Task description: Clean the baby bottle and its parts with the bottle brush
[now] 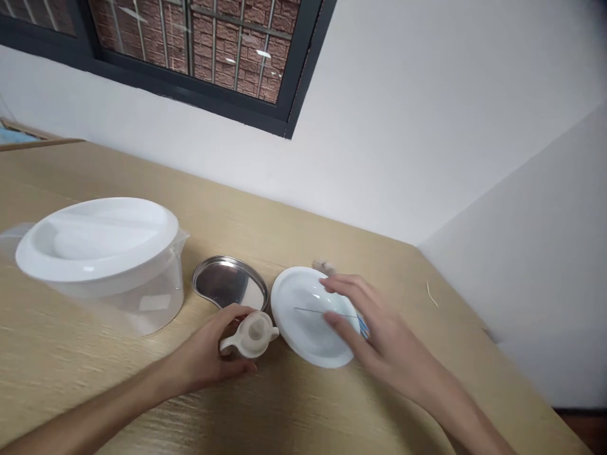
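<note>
My left hand is closed round a small cream-coloured vessel that looks like a little teapot. A round lid, a looped handle on the left and a short spout on the right show from above. My right hand hovers over a glossy white shallow dish, thumb and fingers apart. Across the dish runs a thin dark rod, passing close to my thumb; whether I touch it is unclear. Blue strands or handles show partly behind the hand at the dish's right rim.
A kidney-shaped metal tray lies left of the dish. Farther left stands a large clear plastic jug with a white oval basin on top. Behind the dish is a small greyish clump. A pale string lies at right.
</note>
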A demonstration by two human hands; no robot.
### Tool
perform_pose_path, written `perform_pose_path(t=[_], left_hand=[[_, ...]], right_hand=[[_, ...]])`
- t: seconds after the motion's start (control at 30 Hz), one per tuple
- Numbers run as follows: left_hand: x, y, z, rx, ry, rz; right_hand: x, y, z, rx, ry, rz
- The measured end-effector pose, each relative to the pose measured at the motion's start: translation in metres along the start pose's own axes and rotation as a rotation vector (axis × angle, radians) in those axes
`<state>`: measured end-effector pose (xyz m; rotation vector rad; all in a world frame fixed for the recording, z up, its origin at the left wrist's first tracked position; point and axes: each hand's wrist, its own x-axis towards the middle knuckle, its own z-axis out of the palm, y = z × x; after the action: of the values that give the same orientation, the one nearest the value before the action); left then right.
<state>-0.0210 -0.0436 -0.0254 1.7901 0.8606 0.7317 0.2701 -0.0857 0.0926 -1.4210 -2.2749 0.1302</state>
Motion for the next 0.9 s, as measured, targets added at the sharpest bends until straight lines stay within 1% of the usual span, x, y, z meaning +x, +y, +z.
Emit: perform_pose_path(t=[0.03, 0.07, 0.13, 0.17, 0.23, 0.33, 0.4, 0.47, 0.6, 0.67, 0.77, 0.9], left_hand=[[0.000, 0.000, 0.000, 0.004, 0.012, -0.014], [-0.001, 0.000, 0.001, 0.005, 0.020, -0.025], [-0.002, 0.000, 0.000, 0.005, 0.022, -0.042], [-0.002, 0.000, -0.001, 0.014, 0.024, -0.047], [-0.001, 0.003, -0.003, 0.056, 0.029, -0.042], [-0.001, 0.005, -0.003, 0.107, 0.052, -0.036], [-0.001, 0.001, -0.001, 0.099, 0.076, -0.037], [-0.003, -0.007, 0.002, 0.071, 0.104, -0.034], [-0.007, -0.025, 0.007, 0.064, 0.169, -0.017], [-0.009, -0.031, 0.008, 0.066, 0.195, -0.018], [-0.010, -0.031, 0.008, 0.081, 0.211, -0.029], [-0.011, -0.026, 0.004, 0.170, 0.199, -0.006]], right_hand=[[-0.008, 0.016, 0.001, -0.001, 0.117, 0.011], [-0.015, 0.033, 0.002, -0.006, 0.216, 0.052], [-0.029, 0.066, 0.005, -0.072, 0.468, 0.227], [-0.035, 0.082, 0.007, -0.090, 0.540, 0.292], [-0.046, 0.109, 0.010, -0.106, 0.635, 0.383], [-0.060, 0.139, 0.017, -0.115, 0.742, 0.480], [-0.068, 0.151, 0.022, -0.117, 0.776, 0.517], [-0.074, 0.159, 0.027, -0.114, 0.768, 0.553], [-0.086, 0.163, 0.033, -0.088, 0.684, 0.648], [-0.089, 0.163, 0.036, -0.071, 0.642, 0.674], [-0.092, 0.166, 0.040, -0.045, 0.599, 0.690], [-0.096, 0.173, 0.045, -0.005, 0.605, 0.684]])
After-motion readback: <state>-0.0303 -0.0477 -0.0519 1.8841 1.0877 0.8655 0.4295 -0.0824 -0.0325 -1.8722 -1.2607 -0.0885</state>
